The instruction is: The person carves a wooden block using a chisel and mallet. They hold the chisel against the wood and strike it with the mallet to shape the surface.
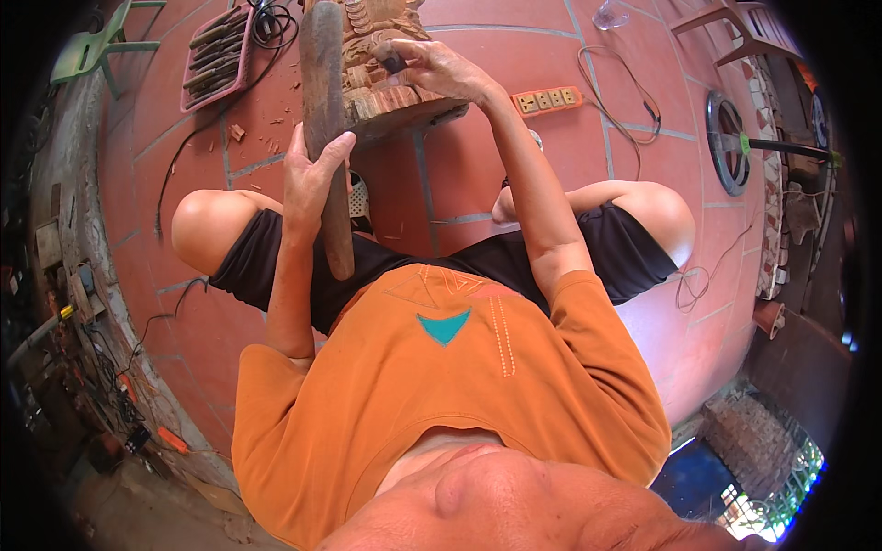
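Club and left grip meet a little below the club's mid-length: the hand is wrapped about the wood, thumb across the side facing up, fingers round its far side. Above the hand, the thicker part runs up to the top edge of the view; below it, a narrower end reaches down over the lap. The right grip is bent inward, closed about a small dark piece at the fingertips; what this piece is cannot be told.

The carving, a block of pale brown wood with ridged relief, lies just under the right grip and to the right of the left one. The club overlaps its left edge in the view; whether they touch cannot be told. The block's near end faces the person, between and beyond the bent knees.

Farther out, chips dot the red floor to the left, near a pink basket of tools. A dark cord trails beside it. To the right sits an orange power strip, with a looped cable past it. A green chair stands at upper left, a brown chair at upper right, and a dark ring below that.
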Available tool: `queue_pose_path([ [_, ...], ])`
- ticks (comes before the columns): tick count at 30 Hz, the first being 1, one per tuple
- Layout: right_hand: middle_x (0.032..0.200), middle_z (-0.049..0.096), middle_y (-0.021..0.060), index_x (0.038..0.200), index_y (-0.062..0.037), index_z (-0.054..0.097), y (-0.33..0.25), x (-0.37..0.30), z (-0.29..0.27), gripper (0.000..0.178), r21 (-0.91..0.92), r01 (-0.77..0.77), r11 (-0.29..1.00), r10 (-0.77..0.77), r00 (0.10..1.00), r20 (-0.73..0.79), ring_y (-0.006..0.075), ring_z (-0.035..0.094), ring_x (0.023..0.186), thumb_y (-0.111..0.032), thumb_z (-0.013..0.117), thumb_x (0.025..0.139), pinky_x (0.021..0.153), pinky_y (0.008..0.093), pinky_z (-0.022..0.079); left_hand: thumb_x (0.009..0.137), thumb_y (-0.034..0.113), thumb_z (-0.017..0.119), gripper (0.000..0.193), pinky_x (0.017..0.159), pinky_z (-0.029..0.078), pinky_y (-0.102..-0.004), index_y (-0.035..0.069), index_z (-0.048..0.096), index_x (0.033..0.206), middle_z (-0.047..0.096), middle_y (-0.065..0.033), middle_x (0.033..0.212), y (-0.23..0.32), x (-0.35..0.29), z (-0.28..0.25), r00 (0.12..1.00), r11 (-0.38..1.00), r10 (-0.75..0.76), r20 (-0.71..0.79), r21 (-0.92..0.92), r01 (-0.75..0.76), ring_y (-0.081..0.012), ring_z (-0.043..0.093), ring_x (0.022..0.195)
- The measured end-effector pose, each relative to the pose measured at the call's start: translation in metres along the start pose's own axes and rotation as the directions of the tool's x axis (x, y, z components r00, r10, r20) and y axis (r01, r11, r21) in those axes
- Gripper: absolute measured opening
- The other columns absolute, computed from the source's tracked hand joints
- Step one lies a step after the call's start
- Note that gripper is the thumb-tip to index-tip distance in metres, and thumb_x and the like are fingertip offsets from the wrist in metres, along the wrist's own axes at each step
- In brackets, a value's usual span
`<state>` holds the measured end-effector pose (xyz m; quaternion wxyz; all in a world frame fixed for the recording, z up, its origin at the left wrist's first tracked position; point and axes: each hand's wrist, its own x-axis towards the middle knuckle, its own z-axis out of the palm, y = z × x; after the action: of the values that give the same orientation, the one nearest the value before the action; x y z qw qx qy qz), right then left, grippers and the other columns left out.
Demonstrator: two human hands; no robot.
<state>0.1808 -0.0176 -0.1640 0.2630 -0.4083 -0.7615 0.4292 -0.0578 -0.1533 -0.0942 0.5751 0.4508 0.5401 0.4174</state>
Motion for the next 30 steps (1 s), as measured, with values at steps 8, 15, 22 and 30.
queue_pose_path([
  [8,0.108,0.071,0.0074,0.132,-0.012,0.059,0.0,0.005,0.001,0.041,-0.061,0.102,0.993,-0.102,0.995,-0.012,0.018,0.062,0.09,-0.012,0.07,0.093,0.085,0.0367,0.053,0.095,0.02,0.071,0.027,0.048,0.048,-0.0242,0.004,0.056,0.11,0.058,-0.0013,0.075,0.001,0.002,0.004,0.999,0.997,0.045,0.014,-0.067,-0.044,-0.0091,0.056,0.054],
  [15,0.099,0.07,0.0164,0.136,-0.0124,0.057,-0.021,0.004,-0.001,0.049,-0.238,0.019,0.971,-0.01,0.999,0.042,0.0294,0.062,0.08,-0.012,0.067,0.089,0.079,0.0412,0.052,0.095,0.017,0.071,0.026,0.05,0.047,-0.0242,0.004,0.054,0.11,0.059,-0.0026,0.076,-0.012,0.009,0.009,0.972,0.977,0.213,-0.096,0.011,-0.213,-0.0106,0.057,0.055],
  [22,0.099,0.067,0.0185,0.122,-0.0106,0.059,-0.013,0.003,0.0,0.036,-0.196,0.066,0.978,-0.069,0.998,-0.005,0.0367,0.063,0.093,-0.018,0.07,0.088,0.081,0.0456,0.049,0.095,0.016,0.071,0.028,0.051,0.047,-0.0246,0.005,0.051,0.11,0.059,-0.0041,0.077,-0.004,0.007,0.009,0.997,0.997,0.081,0.012,-0.014,-0.081,-0.0109,0.057,0.056],
  [30,0.108,0.071,0.018,0.137,-0.0132,0.055,-0.012,0.004,0.003,0.051,-0.247,0.049,0.968,-0.043,0.999,0.029,0.0336,0.067,0.094,-0.013,0.068,0.088,0.083,0.0437,0.052,0.092,0.024,0.074,0.044,0.07,0.052,-0.0294,-0.002,0.054,0.122,0.067,-0.0106,0.094,-0.017,0.011,0.006,0.993,0.96,0.119,0.014,0.254,-0.119,-0.0156,0.066,0.077],
])
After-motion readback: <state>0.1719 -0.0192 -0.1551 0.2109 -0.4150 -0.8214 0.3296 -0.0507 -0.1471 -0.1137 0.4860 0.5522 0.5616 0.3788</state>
